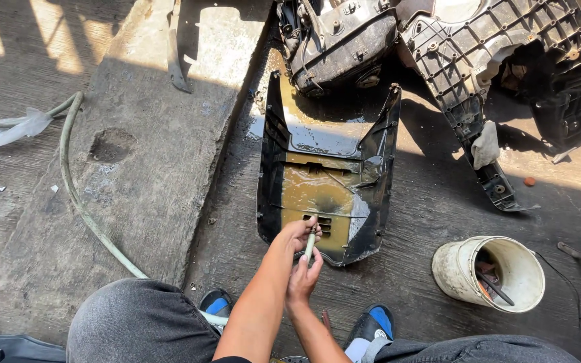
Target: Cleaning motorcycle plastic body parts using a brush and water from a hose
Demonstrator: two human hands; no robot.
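A black plastic scooter body panel (371,168) lies on the wet concrete floor, its hollow filled with muddy brown water (311,191). Both my hands meet at its near edge. My left hand (298,234) grips the upper part of a thin greenish hose end (310,243), pointed down at the panel. Just below it, my right hand (303,274) is closed around the same hose end. My knees in grey trousers and my blue-and-black shoes (373,323) frame the bottom of the view.
A pale green hose (68,168) snakes across the concrete slab at left. More black scooter panels (499,47) lie at the top, one with a rag (486,144). A dirty white bucket (455,269) holding tools lies tipped at right.
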